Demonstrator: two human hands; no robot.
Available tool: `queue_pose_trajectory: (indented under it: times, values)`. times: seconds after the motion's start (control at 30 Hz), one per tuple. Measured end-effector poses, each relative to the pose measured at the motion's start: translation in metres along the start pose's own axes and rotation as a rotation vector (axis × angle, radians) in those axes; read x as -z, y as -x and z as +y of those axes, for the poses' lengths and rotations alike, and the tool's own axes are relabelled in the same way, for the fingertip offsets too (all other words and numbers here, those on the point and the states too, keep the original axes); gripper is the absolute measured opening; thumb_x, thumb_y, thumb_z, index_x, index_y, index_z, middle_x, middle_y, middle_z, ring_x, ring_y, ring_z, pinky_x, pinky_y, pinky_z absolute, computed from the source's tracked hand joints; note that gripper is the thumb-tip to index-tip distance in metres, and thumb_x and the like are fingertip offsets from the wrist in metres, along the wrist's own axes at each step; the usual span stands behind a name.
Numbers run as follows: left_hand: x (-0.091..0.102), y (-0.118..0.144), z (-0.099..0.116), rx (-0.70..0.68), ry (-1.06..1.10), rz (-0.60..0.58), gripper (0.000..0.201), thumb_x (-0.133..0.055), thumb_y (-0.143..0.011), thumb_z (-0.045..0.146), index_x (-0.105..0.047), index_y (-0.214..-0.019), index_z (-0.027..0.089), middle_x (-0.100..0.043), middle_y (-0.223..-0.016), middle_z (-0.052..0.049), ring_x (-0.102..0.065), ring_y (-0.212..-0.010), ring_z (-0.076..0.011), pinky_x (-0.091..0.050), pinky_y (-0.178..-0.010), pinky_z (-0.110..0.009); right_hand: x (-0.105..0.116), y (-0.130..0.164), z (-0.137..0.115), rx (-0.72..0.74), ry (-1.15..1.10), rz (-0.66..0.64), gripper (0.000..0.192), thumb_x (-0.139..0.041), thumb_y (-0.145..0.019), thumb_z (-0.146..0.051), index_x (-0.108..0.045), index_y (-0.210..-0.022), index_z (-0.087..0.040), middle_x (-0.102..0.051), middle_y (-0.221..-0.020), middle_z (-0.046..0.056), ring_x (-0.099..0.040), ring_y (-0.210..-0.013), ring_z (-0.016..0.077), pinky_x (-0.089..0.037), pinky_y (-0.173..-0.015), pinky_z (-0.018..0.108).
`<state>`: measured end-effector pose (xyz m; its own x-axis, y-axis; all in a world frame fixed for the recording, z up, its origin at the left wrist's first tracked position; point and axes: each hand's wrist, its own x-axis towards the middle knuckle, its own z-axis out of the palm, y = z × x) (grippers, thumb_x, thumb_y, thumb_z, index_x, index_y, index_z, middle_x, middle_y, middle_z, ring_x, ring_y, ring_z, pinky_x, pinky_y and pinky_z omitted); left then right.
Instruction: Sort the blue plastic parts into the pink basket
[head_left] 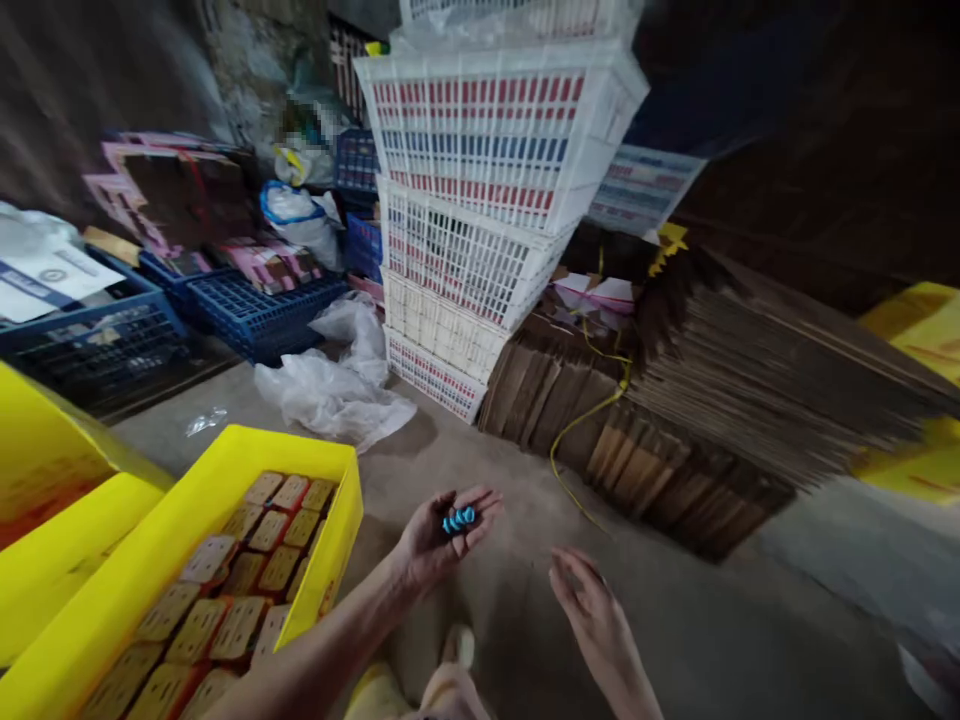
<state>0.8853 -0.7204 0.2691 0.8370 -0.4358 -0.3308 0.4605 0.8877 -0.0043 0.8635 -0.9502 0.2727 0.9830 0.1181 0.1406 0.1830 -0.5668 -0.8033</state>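
Observation:
On the upturned palm of my left hand (442,535) rest several small, shiny blue pieces (459,519), bunched in a short row. The fingers stretch out to the right and do not close over them. What the pieces are is too small to tell. My right hand (594,610) hangs over the floor to the right, apart from the left one, fingers loosely extended and nothing seen in it. Left of my forearm stands a yellow box (346,500) holding rows of small tan packs (279,568) with red edges.
White plastic crates (480,130) are stacked ahead. Bundled flat cardboard (675,470) lies at right, with a yellow strap (577,425) trailing onto the floor. A crumpled clear bag (330,395) lies before the crates. Blue crates (255,310) stand at back left, another yellow box (67,560) nearer.

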Motion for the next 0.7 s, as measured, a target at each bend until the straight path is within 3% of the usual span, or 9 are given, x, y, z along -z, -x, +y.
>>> queue_pose_trajectory:
  times: [0.07,0.13,0.23,0.37,0.47,0.53,0.63,0.7]
  values:
    - [0.007,-0.025,0.018,-0.074,0.023,0.091,0.027,-0.041,-0.084,0.017,-0.058,-0.099,0.004,-0.068,-0.094,-0.017,-0.066,-0.088,-0.0228,-0.055,-0.070,-0.028,-0.009,-0.044,0.023,-0.020,-0.048,-0.055,0.045,-0.052,-0.076,-0.055,-0.066,-0.094,-0.016,-0.063,-0.099,0.013,-0.063,-0.088,0.0203,-0.056,-0.064,0.026]
    - [0.015,-0.050,0.043,-0.147,0.043,0.267,0.019,-0.043,-0.085,0.016,-0.058,-0.093,0.008,-0.069,-0.075,-0.011,-0.066,-0.062,-0.0155,-0.052,-0.052,-0.021,-0.022,-0.095,0.043,-0.014,-0.080,-0.125,0.048,-0.052,-0.073,-0.058,-0.066,-0.093,-0.016,-0.064,-0.098,0.013,-0.063,-0.087,0.0211,-0.056,-0.066,0.027]
    - [0.017,-0.072,0.092,-0.293,0.111,0.451,0.016,-0.041,-0.086,0.013,-0.055,-0.080,0.010,-0.059,-0.052,-0.002,-0.050,-0.035,-0.0064,-0.037,-0.032,-0.011,-0.052,-0.185,0.049,0.039,-0.101,-0.227,0.049,-0.050,-0.073,-0.060,-0.066,-0.091,-0.017,-0.065,-0.096,0.013,-0.063,-0.087,0.0218,-0.056,-0.067,0.028]
    - [0.003,-0.058,0.164,-0.592,0.245,0.465,0.022,-0.038,-0.088,0.014,-0.053,-0.074,0.010,-0.054,-0.049,0.000,-0.039,-0.030,-0.0023,-0.028,-0.028,-0.008,-0.117,-0.295,0.001,0.251,-0.109,-0.501,0.041,-0.048,-0.076,-0.054,-0.065,-0.086,-0.018,-0.065,-0.091,0.010,-0.064,-0.079,0.0193,-0.056,-0.066,0.028]
    - [0.004,-0.035,0.207,-0.828,0.359,0.494,0.027,-0.033,-0.090,0.014,-0.052,-0.071,0.010,-0.053,-0.050,-0.001,-0.037,-0.031,-0.0009,-0.028,-0.029,-0.007,-0.177,-0.351,-0.050,0.456,-0.142,-0.726,0.036,-0.046,-0.080,-0.046,-0.064,-0.094,-0.017,-0.063,-0.098,0.011,-0.063,-0.081,0.0180,-0.055,-0.062,0.026]
    - [0.014,-0.028,0.232,-0.958,0.426,0.519,0.028,-0.031,-0.090,0.012,-0.050,-0.069,0.011,-0.052,-0.048,0.000,-0.037,-0.031,-0.0001,-0.027,-0.030,-0.006,-0.218,-0.378,-0.069,0.608,-0.149,-0.796,0.034,-0.047,-0.080,-0.042,-0.063,-0.100,-0.019,-0.062,-0.105,0.011,-0.062,-0.089,0.0198,-0.055,-0.062,0.027]
    - [0.034,-0.035,0.272,-1.059,0.536,0.504,0.027,-0.032,-0.087,0.010,-0.047,-0.065,0.012,-0.052,-0.049,-0.001,-0.041,-0.032,-0.0011,-0.030,-0.031,-0.006,-0.278,-0.414,-0.070,0.782,-0.116,-0.794,0.029,-0.048,-0.080,-0.036,-0.064,-0.099,-0.022,-0.063,-0.104,0.009,-0.062,-0.093,0.0218,-0.056,-0.065,0.029]
    - [0.040,-0.045,0.305,-1.063,0.622,0.452,0.026,-0.035,-0.086,0.012,-0.047,-0.063,0.013,-0.053,-0.050,-0.002,-0.042,-0.033,-0.0023,-0.031,-0.031,-0.008,-0.318,-0.438,-0.059,0.770,-0.065,-0.750,0.026,-0.045,-0.081,-0.031,-0.065,-0.095,-0.024,-0.065,-0.096,0.009,-0.064,-0.081,0.0205,-0.055,-0.063,0.028]
